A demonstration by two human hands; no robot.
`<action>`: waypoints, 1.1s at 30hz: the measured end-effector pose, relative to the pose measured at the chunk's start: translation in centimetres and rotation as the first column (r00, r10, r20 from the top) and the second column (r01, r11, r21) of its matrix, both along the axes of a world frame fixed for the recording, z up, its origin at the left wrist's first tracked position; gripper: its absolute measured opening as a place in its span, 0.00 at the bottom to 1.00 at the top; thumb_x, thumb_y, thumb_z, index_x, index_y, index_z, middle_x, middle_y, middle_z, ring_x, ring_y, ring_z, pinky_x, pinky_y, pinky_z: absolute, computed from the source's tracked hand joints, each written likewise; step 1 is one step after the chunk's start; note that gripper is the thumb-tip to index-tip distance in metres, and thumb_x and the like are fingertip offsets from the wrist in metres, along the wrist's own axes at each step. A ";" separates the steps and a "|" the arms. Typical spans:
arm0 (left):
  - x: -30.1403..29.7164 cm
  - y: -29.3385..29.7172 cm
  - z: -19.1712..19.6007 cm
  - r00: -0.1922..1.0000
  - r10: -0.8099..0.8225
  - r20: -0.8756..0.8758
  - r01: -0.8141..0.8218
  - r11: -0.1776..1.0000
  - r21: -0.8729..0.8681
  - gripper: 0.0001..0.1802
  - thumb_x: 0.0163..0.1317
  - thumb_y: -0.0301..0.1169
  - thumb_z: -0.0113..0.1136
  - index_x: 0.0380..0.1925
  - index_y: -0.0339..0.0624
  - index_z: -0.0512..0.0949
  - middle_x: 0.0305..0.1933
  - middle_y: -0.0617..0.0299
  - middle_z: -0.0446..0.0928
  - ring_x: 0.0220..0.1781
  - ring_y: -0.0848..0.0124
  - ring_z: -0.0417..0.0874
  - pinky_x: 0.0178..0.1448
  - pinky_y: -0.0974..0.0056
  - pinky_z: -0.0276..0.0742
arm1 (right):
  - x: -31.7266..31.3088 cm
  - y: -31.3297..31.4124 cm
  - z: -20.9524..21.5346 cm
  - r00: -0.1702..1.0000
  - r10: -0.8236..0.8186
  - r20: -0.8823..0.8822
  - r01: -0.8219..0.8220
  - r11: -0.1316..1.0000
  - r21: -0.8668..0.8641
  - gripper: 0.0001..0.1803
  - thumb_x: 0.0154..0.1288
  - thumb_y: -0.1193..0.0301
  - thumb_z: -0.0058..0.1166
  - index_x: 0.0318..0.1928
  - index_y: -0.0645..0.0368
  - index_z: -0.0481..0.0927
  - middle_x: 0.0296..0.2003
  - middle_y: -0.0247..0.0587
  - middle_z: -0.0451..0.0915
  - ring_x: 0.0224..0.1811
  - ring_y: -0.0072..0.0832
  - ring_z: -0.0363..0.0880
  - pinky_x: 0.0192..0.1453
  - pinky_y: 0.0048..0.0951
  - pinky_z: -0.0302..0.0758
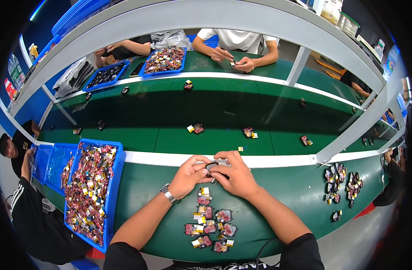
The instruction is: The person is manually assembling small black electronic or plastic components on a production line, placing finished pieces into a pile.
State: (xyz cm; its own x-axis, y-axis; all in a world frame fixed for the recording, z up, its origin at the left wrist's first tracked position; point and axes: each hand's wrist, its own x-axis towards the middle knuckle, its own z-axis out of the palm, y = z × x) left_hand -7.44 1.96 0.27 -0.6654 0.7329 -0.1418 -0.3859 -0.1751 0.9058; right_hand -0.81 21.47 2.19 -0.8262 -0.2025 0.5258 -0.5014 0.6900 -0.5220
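Near the white rail, my left hand [187, 178] and my right hand [237, 178] meet around a small black plastic housing [211, 166]. Fingertips and thumbs of both hands grip it, covering most of its surface. A metal watch [168, 193] circles my left wrist. Below my hands, on the green table, lies a cluster of several black housings [210, 226] fitted with red circuit boards and white-and-yellow parts. To the left stands a blue tray [118, 173] heaped with red circuit boards [90, 198] that carry similar white-and-yellow parts.
Beyond the white rail [192, 159], a green conveyor belt [179, 139] carries scattered assemblies [248, 132]. More assemblies [335, 180] are grouped at right. A white frame [341, 141] arches overhead. Across the belt, a person's hands [245, 64] hold a small part; other people sit left and right.
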 end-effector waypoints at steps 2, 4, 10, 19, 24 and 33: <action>-0.1 -0.1 -0.1 0.999 -0.026 -0.034 0.028 0.999 0.045 0.18 0.69 0.19 0.52 0.58 0.40 0.66 0.59 0.51 0.75 0.59 0.66 0.79 0.63 0.59 0.80 | 0.0 -0.2 -0.1 0.999 -0.027 0.024 0.029 0.995 -0.095 0.05 0.55 0.75 0.64 0.35 0.57 0.84 0.50 0.41 0.76 0.54 0.40 0.74 0.53 0.38 0.76; -0.2 -0.2 -0.1 0.996 -0.050 -0.070 0.056 0.994 0.089 0.20 0.68 0.17 0.52 0.58 0.39 0.66 0.62 0.49 0.73 0.60 0.66 0.78 0.63 0.60 0.80 | 0.0 -0.2 -0.2 0.999 -0.038 0.019 0.039 0.994 -0.102 0.06 0.55 0.75 0.64 0.35 0.57 0.85 0.51 0.41 0.77 0.54 0.40 0.74 0.53 0.37 0.77; -0.2 -0.3 0.0 0.988 -0.081 -0.133 0.091 0.993 0.069 0.21 0.67 0.16 0.51 0.59 0.39 0.65 0.63 0.48 0.72 0.62 0.66 0.76 0.63 0.60 0.79 | 0.2 -0.5 -0.2 0.999 -0.033 0.020 0.036 0.991 -0.133 0.05 0.55 0.75 0.65 0.34 0.57 0.85 0.51 0.42 0.78 0.54 0.40 0.75 0.54 0.37 0.77; 0.2 -0.2 -0.3 0.993 -0.039 -0.112 0.041 0.999 0.015 0.18 0.70 0.18 0.47 0.59 0.39 0.65 0.62 0.49 0.72 0.60 0.66 0.78 0.63 0.59 0.80 | 0.4 -0.3 -0.5 0.998 0.040 0.048 -0.032 0.988 -0.152 0.06 0.54 0.75 0.66 0.35 0.56 0.84 0.52 0.41 0.78 0.56 0.41 0.74 0.57 0.38 0.75; 0.2 -0.2 -0.3 0.996 -0.031 -0.083 0.036 0.998 0.053 0.17 0.72 0.19 0.48 0.59 0.39 0.66 0.61 0.50 0.73 0.60 0.66 0.78 0.62 0.61 0.81 | 0.6 -1.1 -0.6 0.998 -0.066 0.000 0.065 0.982 -0.180 0.08 0.54 0.75 0.67 0.37 0.57 0.86 0.50 0.40 0.79 0.54 0.39 0.75 0.55 0.37 0.77; 0.0 -0.3 -0.9 0.998 -0.019 -0.060 0.022 0.999 0.043 0.15 0.73 0.24 0.49 0.58 0.40 0.66 0.58 0.52 0.75 0.59 0.66 0.80 0.61 0.60 0.81 | 0.6 -1.7 -1.3 0.996 -0.090 0.006 0.089 0.965 -0.246 0.09 0.55 0.76 0.65 0.38 0.59 0.86 0.49 0.40 0.79 0.52 0.38 0.76 0.55 0.36 0.77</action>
